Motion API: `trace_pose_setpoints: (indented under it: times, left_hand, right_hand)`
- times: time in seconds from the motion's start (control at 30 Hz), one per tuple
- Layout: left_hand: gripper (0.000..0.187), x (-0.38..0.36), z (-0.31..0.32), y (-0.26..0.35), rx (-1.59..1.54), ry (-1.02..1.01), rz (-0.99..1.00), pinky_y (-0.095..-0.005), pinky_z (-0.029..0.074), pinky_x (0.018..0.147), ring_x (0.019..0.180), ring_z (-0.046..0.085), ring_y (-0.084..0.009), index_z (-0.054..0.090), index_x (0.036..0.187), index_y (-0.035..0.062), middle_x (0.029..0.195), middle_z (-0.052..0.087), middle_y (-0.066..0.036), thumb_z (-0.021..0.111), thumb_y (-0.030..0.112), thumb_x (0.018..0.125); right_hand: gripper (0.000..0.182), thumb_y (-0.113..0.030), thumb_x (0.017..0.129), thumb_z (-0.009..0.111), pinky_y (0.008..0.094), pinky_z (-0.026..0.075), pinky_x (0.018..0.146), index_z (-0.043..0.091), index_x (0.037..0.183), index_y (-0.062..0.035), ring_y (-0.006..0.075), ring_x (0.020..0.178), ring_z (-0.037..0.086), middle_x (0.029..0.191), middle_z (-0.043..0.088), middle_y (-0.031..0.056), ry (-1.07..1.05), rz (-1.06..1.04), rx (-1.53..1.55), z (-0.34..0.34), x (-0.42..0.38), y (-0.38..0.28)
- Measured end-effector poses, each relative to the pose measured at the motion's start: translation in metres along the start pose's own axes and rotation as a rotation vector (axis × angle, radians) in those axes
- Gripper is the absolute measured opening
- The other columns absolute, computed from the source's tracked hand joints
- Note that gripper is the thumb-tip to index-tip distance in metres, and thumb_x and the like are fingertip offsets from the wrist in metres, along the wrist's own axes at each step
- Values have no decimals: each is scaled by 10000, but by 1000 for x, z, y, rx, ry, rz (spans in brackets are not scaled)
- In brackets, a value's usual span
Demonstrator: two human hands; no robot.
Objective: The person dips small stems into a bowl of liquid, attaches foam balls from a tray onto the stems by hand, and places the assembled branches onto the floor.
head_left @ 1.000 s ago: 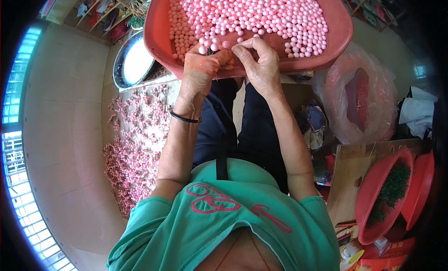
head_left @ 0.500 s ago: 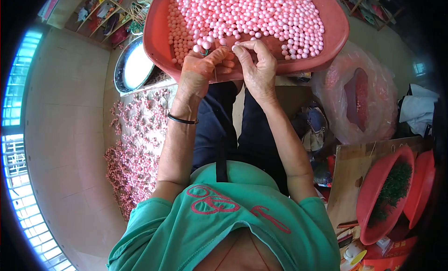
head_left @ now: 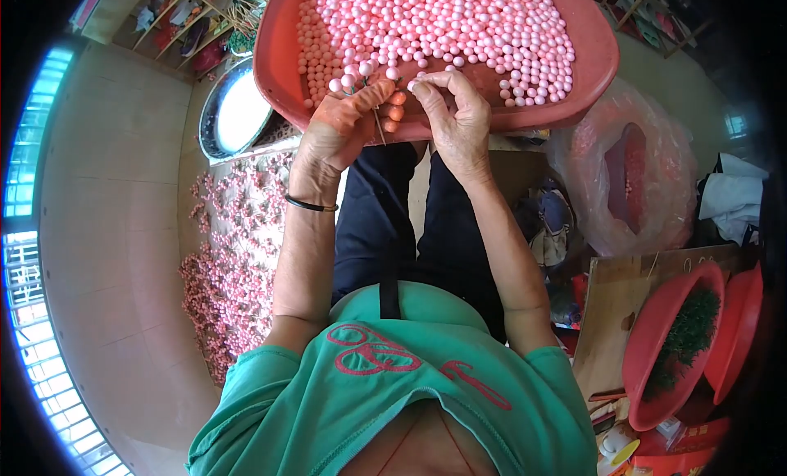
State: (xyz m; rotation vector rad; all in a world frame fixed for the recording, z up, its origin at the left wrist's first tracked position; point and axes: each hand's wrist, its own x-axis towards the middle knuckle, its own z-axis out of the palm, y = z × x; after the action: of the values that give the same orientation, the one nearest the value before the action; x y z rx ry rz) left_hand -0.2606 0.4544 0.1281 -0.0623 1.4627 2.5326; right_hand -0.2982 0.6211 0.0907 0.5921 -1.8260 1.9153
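My left hand (head_left: 346,122), its fingertips stained orange, is closed around a thin stem (head_left: 379,130) that pokes out below the fingers. Several pink beads (head_left: 365,68) sit at the upper ends of this stemmed sprig, above the thumb. Thumb and forefinger of my right hand (head_left: 459,119) pinch a pink bead (head_left: 412,85), a small gap away from the left fingertips. Both hands are over the near rim of a red plastic basin (head_left: 592,74), which holds a mass of loose pink beads (head_left: 434,21). The fingers partly hide the sprig's middle.
Left of my legs lies a wide spread of pink-beaded sprigs (head_left: 234,287). A dark-rimmed bowl with white contents (head_left: 244,107) stands beside the basin. On the right are a clear plastic bag (head_left: 586,173) and a red basin (head_left: 643,369) holding green sprigs (head_left: 689,332).
My left hand has shifted slightly left and turned, so the stem's lower part shows more plainly. My right hand stays almost in place, still pinching the bead.
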Motion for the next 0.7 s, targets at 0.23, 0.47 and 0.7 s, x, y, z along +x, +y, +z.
trace_pose_setpoints:
  times: [0.23, 0.47, 0.7]
  left_hand:
    - [400, 1, -12, -3, -19, -179, 6, -408, 475, 885, 973, 577, -210, 596, 1153, -43, 1080, 578, -79, 624, 256, 890]
    - [194, -2, 9, 0, 49, 4, -12, -291, 495, 654, 732, 577, -134, 653, 1002, 8, 852, 630, -40, 666, 163, 886]
    - [183, 1, 15, -1, 190, 110, -23, -272, 495, 612, 664, 572, -120, 660, 922, 33, 800, 622, -22, 709, 199, 863]
  right_hand:
    - [113, -115, 881, 676, 257, 474, 655, 661, 891, -3, 98, 702, 597, 787, 663, 50, -77, 82, 40, -5, 3, -10]
    - [110, -110, 849, 684, 328, 487, 662, 664, 876, -6, 209, 709, 639, 811, 676, 115, -83, 51, -172, -18, 24, 8]
    - [127, -135, 827, 692, 339, 509, 708, 669, 920, -52, 261, 741, 653, 860, 654, 124, -318, -92, -812, -9, 35, 20]
